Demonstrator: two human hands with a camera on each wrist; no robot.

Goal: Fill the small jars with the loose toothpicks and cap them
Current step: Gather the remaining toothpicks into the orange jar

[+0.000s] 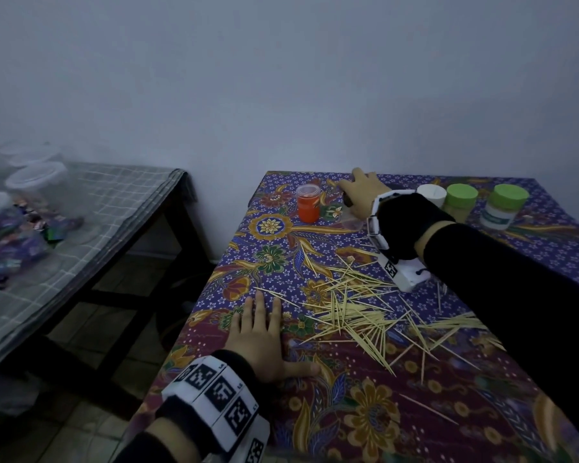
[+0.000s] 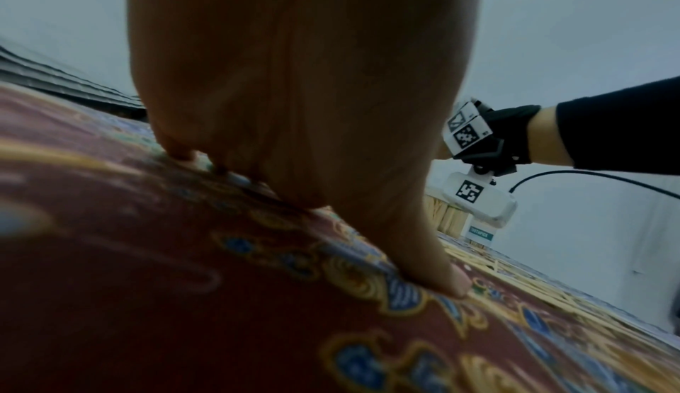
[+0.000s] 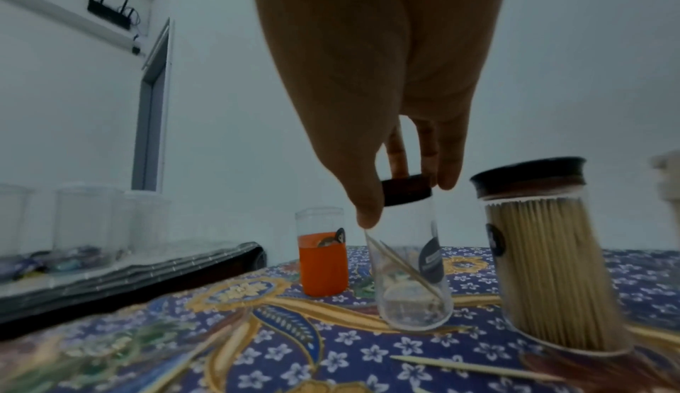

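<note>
Flowery tablecloth (image 1: 365, 412) is carrying toothpicks (image 1: 355, 312) just right of the flat, empty left hand (image 1: 264, 335); beyond them the right hand (image 3: 386, 126) is pinching a nearly empty jar (image 3: 408, 268) by its cap, probably to fill it

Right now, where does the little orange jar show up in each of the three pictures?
Head: the orange jar stands at the table's far end, left of the right hand.
Left wrist: not in it; the left hand fills most of the picture.
Right wrist: it stands left of centre, just left of the nearly empty black-capped jar that the right hand grips.
Shared landmark: the flowered tablecloth.
</note>
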